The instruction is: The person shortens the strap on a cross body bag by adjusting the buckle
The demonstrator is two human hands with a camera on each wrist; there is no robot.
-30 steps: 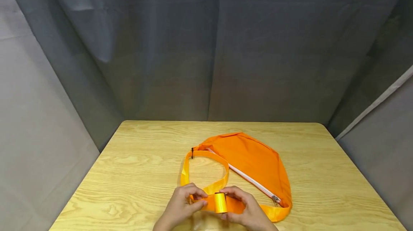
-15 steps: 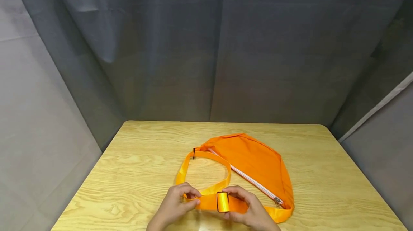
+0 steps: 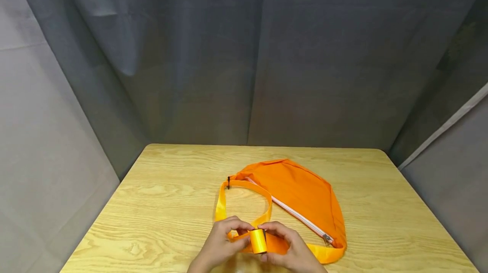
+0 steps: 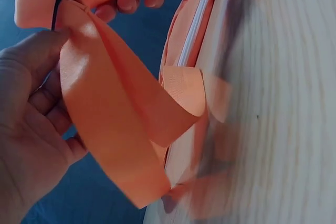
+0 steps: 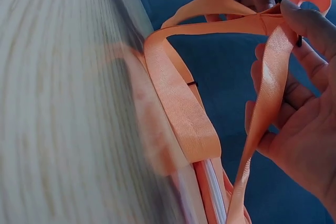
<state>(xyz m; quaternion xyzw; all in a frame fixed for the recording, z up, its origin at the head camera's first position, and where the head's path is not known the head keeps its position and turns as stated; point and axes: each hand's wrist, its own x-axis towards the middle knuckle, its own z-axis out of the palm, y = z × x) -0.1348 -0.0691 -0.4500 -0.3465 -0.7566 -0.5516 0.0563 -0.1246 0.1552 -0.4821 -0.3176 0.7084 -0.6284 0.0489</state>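
Observation:
An orange half-moon waist bag [image 3: 293, 196] lies on the table, its white zipper [image 3: 297, 213] facing the front left. Its orange strap [image 3: 324, 252] runs from the bag's right corner into both hands and loops back at the left. A black slider buckle [image 4: 62, 4] sits on the strap, with a short loop of webbing [image 3: 258, 241] bulging out of it. Left of the buckle, my left hand [image 3: 225, 241] pinches the strap, its thumb against the buckle's edge. My right hand [image 3: 289, 245] grips the buckle from the right, index finger above and thumb below. Fingers partly hide the buckle.
The bag and strap rest on a light wood-grain table [image 3: 167, 196]. Dark grey curtains [image 3: 190, 61] hang behind it, with lighter grey panels [image 3: 49, 146] at the sides. A small black piece [image 3: 228, 182] joins the strap near the bag's left corner.
My left hand slid left along the strap, then came back right to the buckle. The webbing loop flattened and now bulges again. My right hand stayed almost in place.

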